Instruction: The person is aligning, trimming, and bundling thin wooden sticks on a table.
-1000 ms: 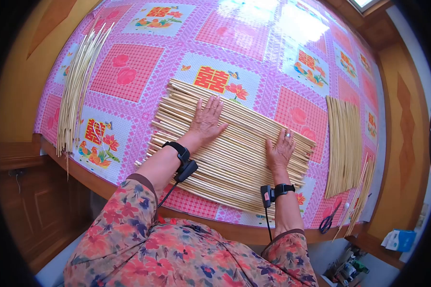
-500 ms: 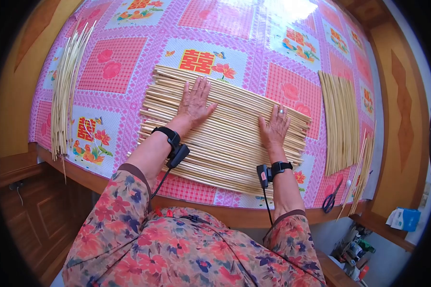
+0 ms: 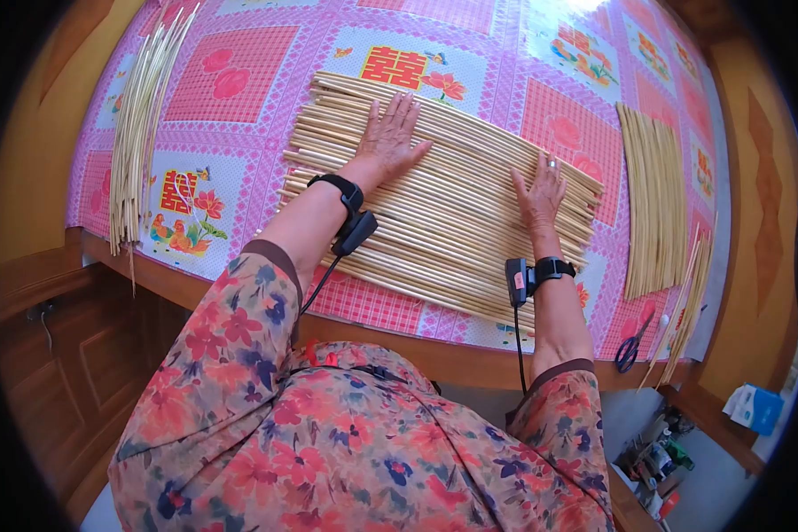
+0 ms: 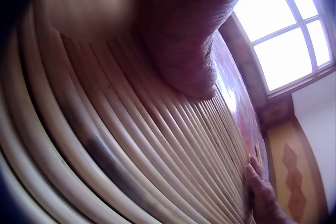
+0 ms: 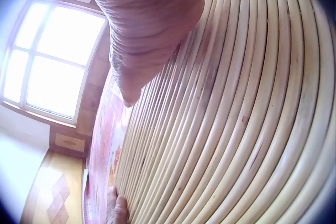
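A wide layer of pale, straight reed-like sticks lies side by side on the patterned tablecloth, its left and right ends uneven. My left hand rests palm down on its left part, fingers extended towards the far edge. On the right part lies my right hand, fingers straight, with a ring on one finger and fingertips at the far edge. Close rows of sticks run beneath the left hand in the left wrist view. In the right wrist view similar sticks fill the right side beside the hand.
A loose bundle of thin sticks lies at the table's left. To the right are a flat row of sticks, a few thin strips and scissors near the front edge. A blue and white packet sits beyond.
The head view has tilted, so the table and sticks appear higher in the picture. Both hands stay spread on the sticks in nearly the same places.
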Tool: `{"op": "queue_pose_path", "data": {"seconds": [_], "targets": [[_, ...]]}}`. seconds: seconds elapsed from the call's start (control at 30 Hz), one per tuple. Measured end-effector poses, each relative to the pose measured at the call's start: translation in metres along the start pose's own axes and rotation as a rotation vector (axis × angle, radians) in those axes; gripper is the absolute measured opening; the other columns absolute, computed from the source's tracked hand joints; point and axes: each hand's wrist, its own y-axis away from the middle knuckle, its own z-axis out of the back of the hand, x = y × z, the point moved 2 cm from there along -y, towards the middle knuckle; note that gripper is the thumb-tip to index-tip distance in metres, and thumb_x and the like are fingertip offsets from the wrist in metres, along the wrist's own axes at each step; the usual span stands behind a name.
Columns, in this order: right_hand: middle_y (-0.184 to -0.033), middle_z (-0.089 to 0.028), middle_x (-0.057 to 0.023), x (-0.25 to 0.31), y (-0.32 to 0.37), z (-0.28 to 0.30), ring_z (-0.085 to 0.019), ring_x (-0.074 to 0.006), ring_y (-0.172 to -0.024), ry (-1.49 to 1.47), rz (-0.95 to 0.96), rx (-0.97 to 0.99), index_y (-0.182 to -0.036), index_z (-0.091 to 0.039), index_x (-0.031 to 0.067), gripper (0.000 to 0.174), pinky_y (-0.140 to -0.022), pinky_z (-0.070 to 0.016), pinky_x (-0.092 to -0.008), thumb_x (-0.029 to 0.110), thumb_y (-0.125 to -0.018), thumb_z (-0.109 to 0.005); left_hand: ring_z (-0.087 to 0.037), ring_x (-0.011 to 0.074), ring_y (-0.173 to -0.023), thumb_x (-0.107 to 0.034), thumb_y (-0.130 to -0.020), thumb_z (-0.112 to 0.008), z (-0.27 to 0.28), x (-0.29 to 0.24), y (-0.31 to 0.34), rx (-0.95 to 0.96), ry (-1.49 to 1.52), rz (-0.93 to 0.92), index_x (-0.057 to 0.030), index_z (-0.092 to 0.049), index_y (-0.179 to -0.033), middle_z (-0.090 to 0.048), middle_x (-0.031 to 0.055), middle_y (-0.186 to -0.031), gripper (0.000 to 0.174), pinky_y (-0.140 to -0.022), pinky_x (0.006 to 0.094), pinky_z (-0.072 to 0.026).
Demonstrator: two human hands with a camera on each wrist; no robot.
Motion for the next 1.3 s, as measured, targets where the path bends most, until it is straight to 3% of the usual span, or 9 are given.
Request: {"op": "queue_pose_path", "data": {"seconds": [0.1,0.17,0.27,0.3,0.4,0.47,0.63,1.03,1.3], "targets": [[-0.135,-0.029,-0.0177,0.017,0.012,0.011,-0.021,-0.0307,-0.128,-0.079,0.078,-0.162,-0.129,-0.033,0.0048,0.063,-0.101,-0.0148,-0.0497,0.047,-0.084,-0.045,-0.010,0.0250,-0.133,-0.051,-0.085,-0.032,0.010,0.003,-0.003,0.056,0.003,0.009,-0.0032,-0.023,-0.134,-0.016,0.0127,-0.142,0.069,-0.105,0.0484,-0.0039],[-0.134,-0.030,-0.0180,0.049,0.037,0.026,-0.023,-0.0317,-0.127,-0.081,0.178,-0.124,-0.128,-0.034,0.0036,0.059,-0.100,-0.0167,-0.0502,0.043,-0.084,-0.046,-0.010,0.0248,-0.133,-0.051,-0.085,-0.035,0.021,0.004,-0.006,0.159,0.126,0.014,-0.0044,-0.023,-0.134,-0.015,0.0130,-0.142,0.068,-0.105,0.0491,-0.0043],[-0.135,-0.029,-0.0170,0.089,0.081,0.033,-0.021,-0.0314,-0.128,-0.125,0.311,-0.025,-0.127,-0.035,0.0044,0.058,-0.102,-0.0143,-0.0503,0.040,-0.083,-0.048,-0.010,0.0238,-0.133,-0.048,-0.087,-0.033,0.045,0.004,0.006,0.013,0.014,-0.088,-0.0065,-0.024,-0.134,-0.015,0.0121,-0.142,0.063,-0.105,0.0484,-0.0054],[-0.135,-0.029,-0.0170,0.098,0.094,0.033,-0.021,-0.0314,-0.128,-0.126,0.315,-0.028,-0.127,-0.035,0.0044,0.058,-0.102,-0.0143,-0.0503,0.040,-0.083,-0.048,-0.010,0.0234,-0.133,-0.047,-0.088,-0.031,0.053,0.002,0.016,-0.072,-0.073,-0.153,-0.0068,-0.024,-0.134,-0.015,0.0117,-0.142,0.061,-0.106,0.0480,-0.0057],[-0.136,-0.027,-0.0157,0.110,0.121,0.026,-0.019,-0.0301,-0.129,-0.100,0.332,0.055,-0.128,-0.035,0.0052,0.059,-0.103,-0.0120,-0.0501,0.039,-0.082,-0.050,-0.012,0.0237,-0.132,-0.043,-0.085,-0.041,0.075,-0.022,0.084,0.079,0.003,-0.304,-0.0061,-0.026,-0.133,-0.018,0.0113,-0.142,0.062,-0.105,0.0477,-0.0067],[-0.138,-0.025,-0.0148,0.115,0.128,0.020,-0.017,-0.0293,-0.130,-0.051,0.321,0.071,-0.128,-0.035,0.0051,0.060,-0.104,-0.0109,-0.0491,0.038,-0.081,-0.051,-0.013,0.0241,-0.132,-0.044,-0.082,-0.046,0.056,-0.028,0.131,0.104,0.098,-0.344,-0.0049,-0.026,-0.133,-0.019,0.0118,-0.141,0.067,-0.106,0.0475,-0.0055],[-0.139,-0.023,-0.0140,0.113,0.136,0.002,-0.015,-0.0286,-0.131,-0.026,0.288,0.155,-0.130,-0.032,0.0056,0.062,-0.105,-0.0073,-0.0483,0.039,-0.081,-0.051,-0.013,0.0255,-0.132,-0.048,-0.078,-0.049,0.039,-0.005,0.175,0.143,0.194,-0.183,-0.0040,-0.027,-0.132,-0.019,0.0131,-0.141,0.073,-0.106,0.0469,-0.0032],[-0.141,-0.019,-0.0123,0.115,0.139,0.003,-0.011,-0.0278,-0.132,0.022,0.254,0.180,-0.131,-0.030,0.0059,0.065,-0.106,-0.0054,-0.0474,0.040,-0.080,-0.051,-0.014,0.0264,-0.132,-0.045,-0.075,-0.054,0.037,-0.010,0.178,0.134,0.231,-0.168,-0.0023,-0.028,-0.131,-0.020,0.0144,-0.140,0.075,-0.106,0.0471,-0.0042],[-0.139,-0.023,-0.0136,0.113,0.137,-0.003,-0.015,-0.0287,-0.131,0.023,0.288,0.094,-0.130,-0.033,0.0053,0.064,-0.105,-0.0073,-0.0476,0.039,-0.079,-0.052,-0.015,0.0247,-0.132,-0.047,-0.079,-0.048,0.040,-0.007,0.179,0.094,0.164,-0.178,-0.0036,-0.029,-0.131,-0.019,0.0133,-0.141,0.071,-0.106,0.0462,-0.0038]]}}
